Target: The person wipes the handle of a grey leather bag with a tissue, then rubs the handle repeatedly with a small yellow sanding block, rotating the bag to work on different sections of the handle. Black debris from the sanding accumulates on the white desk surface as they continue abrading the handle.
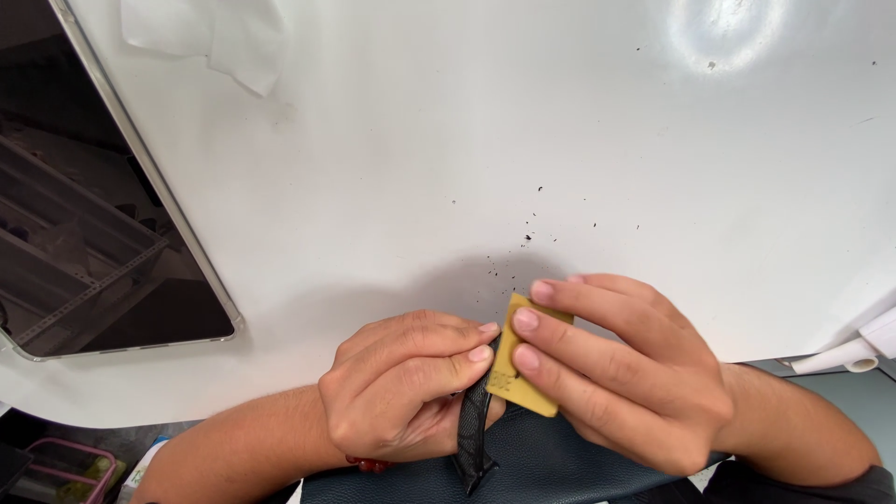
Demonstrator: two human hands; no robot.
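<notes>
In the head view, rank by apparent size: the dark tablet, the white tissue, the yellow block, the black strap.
1. Tablet, partly cropped
2. Tissue, cut off at the top edge
3. Yellow block, partly under the fingers
4. Black strap, mostly hidden by the left hand; unsure against the block.

A craft workshop, by the look: a scuffed white worktable (560,140) speckled with dark debris (527,238).
</notes>
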